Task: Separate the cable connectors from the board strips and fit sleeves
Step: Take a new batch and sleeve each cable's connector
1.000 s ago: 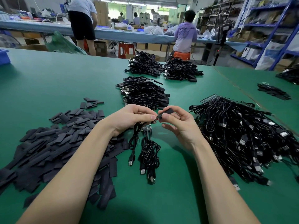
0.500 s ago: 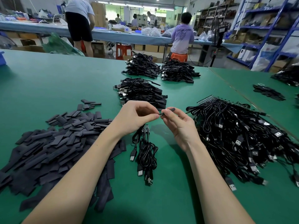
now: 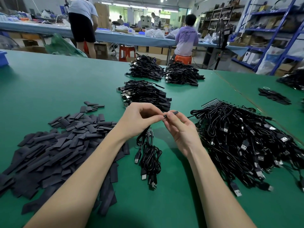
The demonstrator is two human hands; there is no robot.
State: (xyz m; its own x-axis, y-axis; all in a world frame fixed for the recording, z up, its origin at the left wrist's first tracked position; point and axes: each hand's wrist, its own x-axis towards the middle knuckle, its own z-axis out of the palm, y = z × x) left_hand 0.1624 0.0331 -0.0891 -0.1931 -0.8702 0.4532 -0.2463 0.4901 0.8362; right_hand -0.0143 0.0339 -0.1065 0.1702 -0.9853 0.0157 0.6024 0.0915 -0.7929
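Over the middle of the green table (image 3: 49,79), my right hand (image 3: 181,129) pinches a short black sleeve (image 3: 172,112) between thumb and fingertips. My left hand (image 3: 138,119) pinches a cable end that meets the sleeve's left opening. Under my left hand a small bundle of black USB cables (image 3: 149,158) hangs down onto the table, with a small board strip (image 3: 150,132) at its top. Loose black sleeves (image 3: 54,145) lie piled at the left. A big heap of unsorted cables on board strips (image 3: 243,142) lies at the right.
Three neat stacks of sleeved cables lie beyond my hands (image 3: 144,94), (image 3: 144,68), (image 3: 182,74). More cables (image 3: 292,79) and sleeves (image 3: 273,96) sit on the adjoining table at the right. Two people work at a long bench (image 3: 115,37) behind.
Both hands have risen slightly and drawn together. The sleeve in my right hand has turned from slanted to nearly level, its end now at my left fingertips.
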